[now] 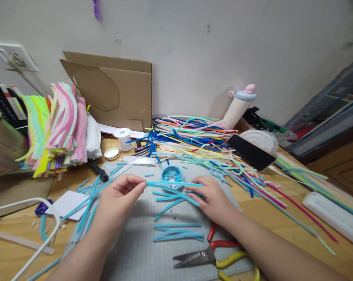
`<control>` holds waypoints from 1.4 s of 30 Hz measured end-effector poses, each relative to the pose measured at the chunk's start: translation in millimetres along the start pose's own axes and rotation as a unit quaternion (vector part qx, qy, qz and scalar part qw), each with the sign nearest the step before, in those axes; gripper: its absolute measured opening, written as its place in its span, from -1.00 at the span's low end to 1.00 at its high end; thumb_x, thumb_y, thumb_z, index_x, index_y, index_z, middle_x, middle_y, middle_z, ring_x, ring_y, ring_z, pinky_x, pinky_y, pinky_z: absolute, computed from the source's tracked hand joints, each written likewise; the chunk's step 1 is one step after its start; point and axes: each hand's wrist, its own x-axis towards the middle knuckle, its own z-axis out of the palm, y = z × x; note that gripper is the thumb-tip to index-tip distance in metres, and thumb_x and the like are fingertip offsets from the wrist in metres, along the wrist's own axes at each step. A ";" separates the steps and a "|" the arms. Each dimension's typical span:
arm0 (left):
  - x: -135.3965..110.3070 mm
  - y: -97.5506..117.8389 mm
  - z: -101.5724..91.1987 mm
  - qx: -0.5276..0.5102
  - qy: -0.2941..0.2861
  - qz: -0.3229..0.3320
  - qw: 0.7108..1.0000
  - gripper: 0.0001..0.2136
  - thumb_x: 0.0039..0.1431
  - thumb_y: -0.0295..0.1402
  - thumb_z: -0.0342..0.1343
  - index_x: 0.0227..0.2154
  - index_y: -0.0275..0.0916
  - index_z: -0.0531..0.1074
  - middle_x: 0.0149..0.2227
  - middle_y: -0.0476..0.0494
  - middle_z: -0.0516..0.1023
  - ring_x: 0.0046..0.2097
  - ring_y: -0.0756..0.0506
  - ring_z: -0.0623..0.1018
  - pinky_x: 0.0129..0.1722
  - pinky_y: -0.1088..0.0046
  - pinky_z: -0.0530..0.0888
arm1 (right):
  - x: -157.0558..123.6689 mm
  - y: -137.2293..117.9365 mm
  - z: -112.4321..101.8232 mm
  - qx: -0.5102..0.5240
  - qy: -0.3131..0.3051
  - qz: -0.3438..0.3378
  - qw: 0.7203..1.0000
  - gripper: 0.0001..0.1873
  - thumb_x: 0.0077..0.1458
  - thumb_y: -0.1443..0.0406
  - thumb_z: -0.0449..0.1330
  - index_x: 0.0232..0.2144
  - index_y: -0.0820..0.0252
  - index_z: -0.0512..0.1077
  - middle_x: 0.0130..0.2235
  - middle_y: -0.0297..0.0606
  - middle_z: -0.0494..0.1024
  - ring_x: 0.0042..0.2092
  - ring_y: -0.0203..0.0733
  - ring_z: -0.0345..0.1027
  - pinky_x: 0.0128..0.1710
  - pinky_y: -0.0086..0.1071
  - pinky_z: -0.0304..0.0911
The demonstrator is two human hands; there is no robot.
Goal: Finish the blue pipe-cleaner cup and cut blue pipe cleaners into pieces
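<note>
My left hand (122,197) pinches the left end of a light blue pipe cleaner (161,183) between thumb and forefinger. My right hand (213,197) has its fingers closed at the strip's other end, so it is stretched level between both hands. Several more cut blue pipe cleaners (169,198) lie just below, partly crossing near my right fingertips. Behind the strip sits a small round blue bowl shape (172,175), fuzzy at the rim. Nearer to me, a short row of blue pipe cleaner pieces (178,234) rests on the grey cutting mat (135,253).
Red-handled scissors (204,255) and yellow-handled pliers (235,261) lie by my right forearm. A heap of coloured pipe cleaners (190,136), a phone (251,152) and a bottle (239,105) stand behind. Pipe cleaner bundles (65,121) and cardboard (132,89) are at the left rear.
</note>
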 end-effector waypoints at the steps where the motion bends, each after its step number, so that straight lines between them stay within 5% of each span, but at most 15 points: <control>1: -0.4 1.0 1.6 0.012 -0.013 -0.015 1.000 -0.82 -0.18 -0.27 0.30 -0.52 -0.24 0.49 -0.53 0.00 0.48 -0.45 0.02 0.41 -0.44 0.55 0.33 | 0.3 1.9 -0.3 0.000 0.019 0.004 1.000 -0.78 0.12 0.31 0.10 -0.21 0.08 0.51 -0.17 -0.16 0.48 -0.11 -0.05 0.29 -0.09 -0.13 0.14; 9: -3.0 3.6 8.4 0.020 -0.065 -0.066 0.996 -0.80 -0.25 -0.27 0.31 -0.60 -0.28 0.47 -0.57 -0.03 0.49 -0.50 0.01 0.42 -0.46 0.52 0.33 | 3.6 11.2 -15.7 0.153 0.206 0.118 0.959 -0.81 0.11 0.37 0.03 -0.33 0.15 0.45 -0.24 -0.22 0.46 -0.14 -0.12 0.32 -0.07 -0.24 0.18; 16: 14.3 -9.6 -8.5 -0.076 0.133 -0.030 0.988 -0.71 -0.29 -0.21 0.34 -0.50 -0.29 0.48 -0.52 -0.03 0.49 -0.45 0.00 0.46 -0.39 0.48 0.41 | 4.2 10.7 -14.7 0.178 0.214 0.146 0.949 -0.85 0.07 0.36 0.05 -0.37 0.15 0.44 -0.27 -0.25 0.47 -0.15 -0.12 0.33 -0.07 -0.25 0.17; 22: 13.4 -17.8 -0.1 0.112 0.198 0.000 0.974 -0.66 -0.14 -0.12 0.24 -0.38 -0.30 0.54 -0.48 -0.11 0.56 -0.40 -0.08 0.52 -0.39 0.44 0.41 | 4.0 10.4 -12.0 0.182 0.199 0.138 0.953 -0.85 0.07 0.35 0.05 -0.38 0.15 0.43 -0.27 -0.23 0.47 -0.14 -0.11 0.32 -0.07 -0.25 0.16; 33: 22.3 -29.8 5.2 0.315 0.110 0.059 0.941 -0.83 -0.05 -0.19 0.12 -0.52 -0.15 0.51 -0.51 -0.04 0.57 -0.46 -0.13 0.50 -0.42 0.41 0.33 | 5.4 6.7 -13.2 0.193 0.190 0.134 0.953 -0.85 0.05 0.34 0.05 -0.42 0.14 0.44 -0.30 -0.24 0.48 -0.17 -0.10 0.34 -0.11 -0.26 0.19; 42: 21.4 -35.2 -3.7 0.370 0.090 0.109 0.918 -0.84 -0.02 -0.22 0.08 -0.43 -0.13 0.51 -0.29 -0.12 0.59 -0.13 -0.26 0.50 -0.13 0.26 0.33 | 10.7 23.6 -34.4 0.222 0.264 0.167 0.924 -0.84 0.04 0.28 0.11 -0.30 0.17 0.42 -0.25 -0.21 0.48 -0.15 -0.10 0.34 -0.08 -0.21 0.19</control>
